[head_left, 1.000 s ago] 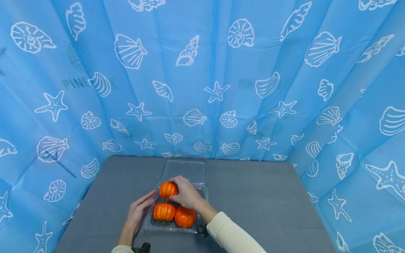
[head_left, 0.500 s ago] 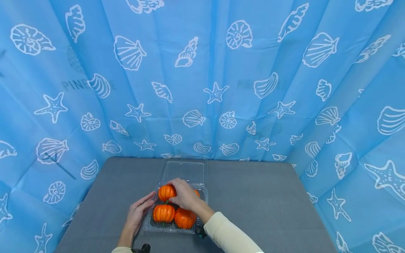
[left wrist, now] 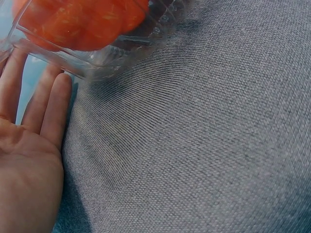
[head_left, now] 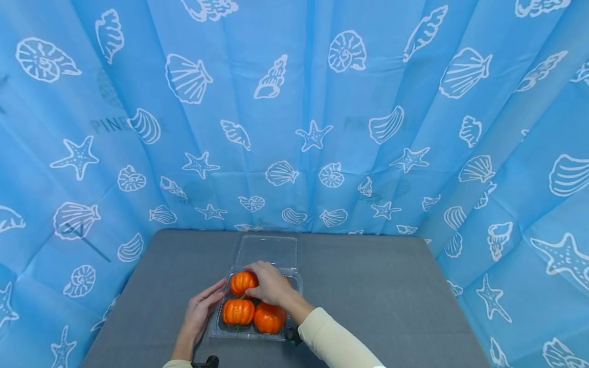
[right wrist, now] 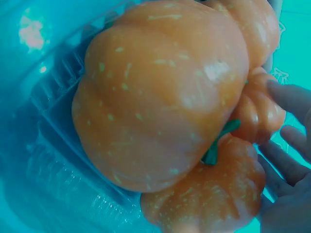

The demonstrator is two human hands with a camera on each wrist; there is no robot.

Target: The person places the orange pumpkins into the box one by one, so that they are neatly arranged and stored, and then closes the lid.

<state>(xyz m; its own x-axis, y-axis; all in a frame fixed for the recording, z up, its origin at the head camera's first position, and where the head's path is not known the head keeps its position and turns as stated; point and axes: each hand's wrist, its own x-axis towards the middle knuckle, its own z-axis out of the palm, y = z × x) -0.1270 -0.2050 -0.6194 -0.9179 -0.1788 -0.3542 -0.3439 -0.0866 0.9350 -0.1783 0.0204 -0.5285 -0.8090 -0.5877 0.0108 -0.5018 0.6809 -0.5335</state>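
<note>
A clear plastic clamshell box (head_left: 255, 335) holds several small orange pumpkins. My right hand (head_left: 272, 287) reaches in from the right and grips the back-left pumpkin (head_left: 243, 283) between thumb and fingers. In front of it sit the front-left pumpkin (head_left: 238, 312) and the front-right pumpkin (head_left: 269, 318), which looms large in the right wrist view. Another pumpkin (head_left: 287, 280) is mostly hidden behind my right hand. My left hand (head_left: 199, 309) has its fingers straight, with the fingertips at the box's left side. In the left wrist view, those fingers (left wrist: 56, 109) meet the plastic wall.
The box's clear lid (head_left: 268, 250) lies folded open toward the back. Grey cloth (head_left: 368, 291) covers the table. A blue curtain (head_left: 294, 117) with white shell prints hangs along the back and both sides.
My right hand has lowered the back-left pumpkin slightly into its corner and shifted a little left. The pumpkin behind that hand has come partly into view. My left hand stays put.
</note>
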